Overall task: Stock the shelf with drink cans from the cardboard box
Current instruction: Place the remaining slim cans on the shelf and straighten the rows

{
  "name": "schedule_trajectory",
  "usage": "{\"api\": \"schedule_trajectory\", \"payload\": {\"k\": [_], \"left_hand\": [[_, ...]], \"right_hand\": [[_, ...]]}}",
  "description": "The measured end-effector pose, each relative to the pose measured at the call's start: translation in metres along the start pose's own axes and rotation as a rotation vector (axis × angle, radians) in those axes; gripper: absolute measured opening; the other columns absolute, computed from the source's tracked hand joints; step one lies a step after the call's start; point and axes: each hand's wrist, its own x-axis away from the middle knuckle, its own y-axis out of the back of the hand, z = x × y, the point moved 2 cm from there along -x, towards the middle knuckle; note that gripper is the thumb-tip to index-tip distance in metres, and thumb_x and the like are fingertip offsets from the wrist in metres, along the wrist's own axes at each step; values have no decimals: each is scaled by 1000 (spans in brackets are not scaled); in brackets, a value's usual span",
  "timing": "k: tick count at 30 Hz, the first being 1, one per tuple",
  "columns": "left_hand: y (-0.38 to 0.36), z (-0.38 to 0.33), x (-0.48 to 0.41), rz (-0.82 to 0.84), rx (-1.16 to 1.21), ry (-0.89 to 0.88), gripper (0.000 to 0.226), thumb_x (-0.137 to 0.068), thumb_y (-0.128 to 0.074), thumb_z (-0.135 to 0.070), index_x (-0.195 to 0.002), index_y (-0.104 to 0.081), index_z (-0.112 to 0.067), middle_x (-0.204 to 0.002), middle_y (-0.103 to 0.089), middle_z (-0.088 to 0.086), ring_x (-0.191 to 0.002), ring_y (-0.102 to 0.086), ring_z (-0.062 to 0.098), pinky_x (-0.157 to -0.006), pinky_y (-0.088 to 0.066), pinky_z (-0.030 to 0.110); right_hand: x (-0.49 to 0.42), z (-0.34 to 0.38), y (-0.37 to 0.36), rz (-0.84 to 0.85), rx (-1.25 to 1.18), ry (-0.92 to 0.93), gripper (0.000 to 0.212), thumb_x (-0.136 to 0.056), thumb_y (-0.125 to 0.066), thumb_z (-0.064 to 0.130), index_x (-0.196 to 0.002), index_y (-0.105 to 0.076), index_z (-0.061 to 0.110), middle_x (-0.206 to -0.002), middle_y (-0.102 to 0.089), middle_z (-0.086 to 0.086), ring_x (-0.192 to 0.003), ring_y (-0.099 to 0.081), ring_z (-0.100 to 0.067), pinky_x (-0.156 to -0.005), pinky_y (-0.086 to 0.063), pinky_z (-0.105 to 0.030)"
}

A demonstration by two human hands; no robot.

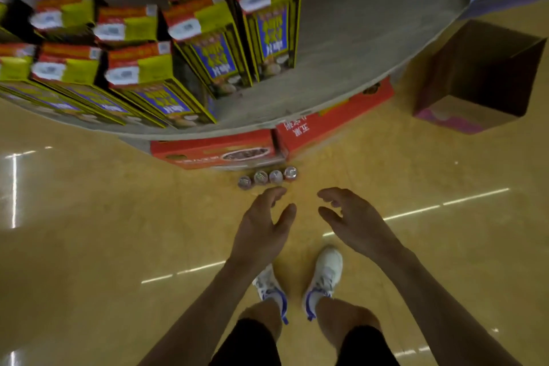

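Four small silver-topped drink cans (267,178) stand in a row on the glossy tan floor (89,217), just in front of two red cardboard cartons (267,145) under the grey shelf (341,68). The left hand (261,223) and right hand (353,217) hover above the cans, fingers loosely spread, holding nothing. An open brown cardboard box (481,77) sits on the floor well to the right. Yellow-and-blue cartons (214,47) fill the shelf's left part.

Four drink cans (260,178) stand upright in a short row on the floor (89,217), below the front edge of the grey shelf (341,47). The brown cardboard box (487,68) stands open at far right.
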Motion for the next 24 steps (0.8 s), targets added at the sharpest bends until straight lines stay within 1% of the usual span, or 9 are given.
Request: {"api": "schedule_trajectory", "payload": {"k": [5,7,9,10,13,15,18,20,24], "left_hand": [[-59,65,-60,20,-133,-1,46,-101,-56,-40,-145,-48,-27,-146,-51,-9,-134,-47,11,-104,-39,26],[-82,95,-90,50,-221,-21,49,-101,-56,-40,-146,-45,-25,-149,-48,-5,-136,-45,14,-104,-37,27],[-103,126,-120,72,-290,-38,52,-101,-55,-41,-148,-45,-20,-150,-47,0,-137,-44,19,-108,-37,31],[-112,141,-134,72,-320,-52,55,-99,-53,-43,-148,-46,-19,-150,-47,2,-137,-44,22,-110,-38,36],[-138,184,-176,76,-414,-89,65,-93,-51,-47,-151,-41,-21,-154,-42,5,-141,-40,28,-108,-42,48],[-153,212,-202,95,-519,-87,65,-97,-55,-45,-155,-34,-23,-160,-32,4,-146,-31,28,-110,-41,49],[-170,247,-236,119,-687,-77,67,-99,-52,-48,-156,-26,-24,-164,-18,3,-151,-19,27,-116,-32,46],[-178,268,-256,123,-738,-77,69,-99,-54,-48,-156,-23,-25,-163,-15,0,-152,-13,26,-119,-28,45],[-189,302,-291,141,-778,-56,71,-96,-57,-49,-154,-23,-26,-161,-19,3,-153,-9,31,-119,-27,54]], "right_hand": [[-57,-66,-54,-12,124,16,44,-99,-59,31,-142,-52,24,-138,-58,1,-128,-53,-19,-101,-47,-34],[-86,-93,-79,-9,183,24,48,-99,-59,33,-144,-49,23,-142,-56,0,-131,-50,-20,-103,-46,-34],[-114,-119,-104,17,257,41,51,-99,-58,34,-147,-46,22,-145,-53,0,-132,-47,-21,-102,-43,-32],[-128,-131,-116,32,289,48,52,-99,-57,34,-149,-44,21,-147,-51,0,-134,-46,-21,-103,-41,-31],[-170,-164,-147,68,361,61,57,-100,-55,35,-152,-39,19,-151,-45,1,-138,-40,-22,-108,-40,-33],[-199,-184,-166,73,422,75,59,-100,-55,36,-153,-36,19,-152,-43,2,-138,-39,-22,-109,-40,-36],[-242,-211,-193,86,534,106,63,-99,-54,38,-154,-31,19,-153,-41,1,-137,-39,-23,-108,-41,-35],[-266,-226,-207,95,595,119,65,-99,-53,38,-155,-27,18,-153,-38,-1,-138,-38,-24,-107,-42,-36],[-305,-248,-229,95,645,122,72,-99,-55,37,-156,-20,13,-154,-36,-6,-138,-39,-27,-105,-43,-40]]}}
